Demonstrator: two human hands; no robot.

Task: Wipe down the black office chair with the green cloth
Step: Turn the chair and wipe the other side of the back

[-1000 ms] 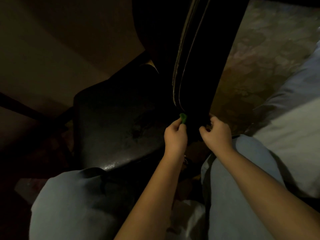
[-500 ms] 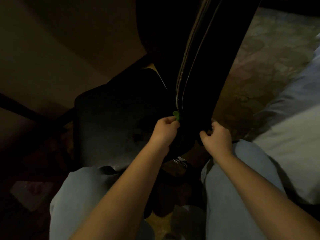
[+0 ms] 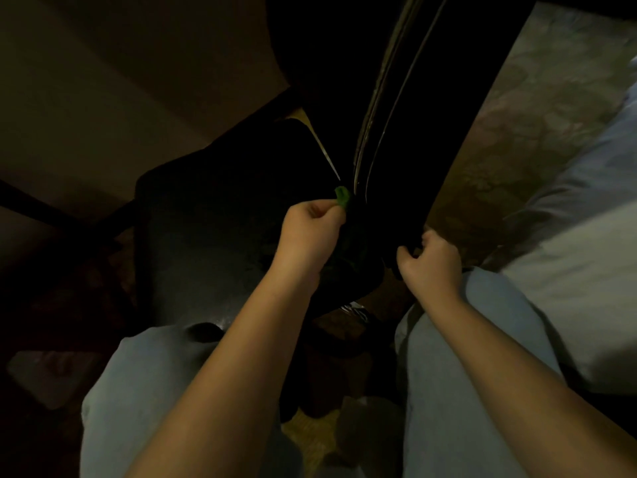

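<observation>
Nearest the camera, the person's two knees in light blue jeans (image 3: 155, 391) frame the lower edge, and both bare forearms reach forward between and over them. The left hand (image 3: 310, 232) has its fingers curled and pinches a small bunch of the green cloth (image 3: 342, 195), which pokes up above the knuckles and sits right against the front seam of the backrest (image 3: 431, 115); only this bit of cloth shows, the remainder lost in the dark. The right hand (image 3: 431, 260) lies to the other side, well apart from the left, its fingers curled round the lower edge of that backrest and gripping it. The black office chair (image 3: 206, 253) is seen from behind and above: its seat spreads out to the left beyond the left hand, faintly shining, and the backrest rises steeply up the middle with two pale lines of piping running along its edge. To the right lies a patterned carpet (image 3: 534, 115), with pale fabric (image 3: 586, 288) at the frame's edge. Farthest off, up left, is a dim beige wall (image 3: 103, 81).
</observation>
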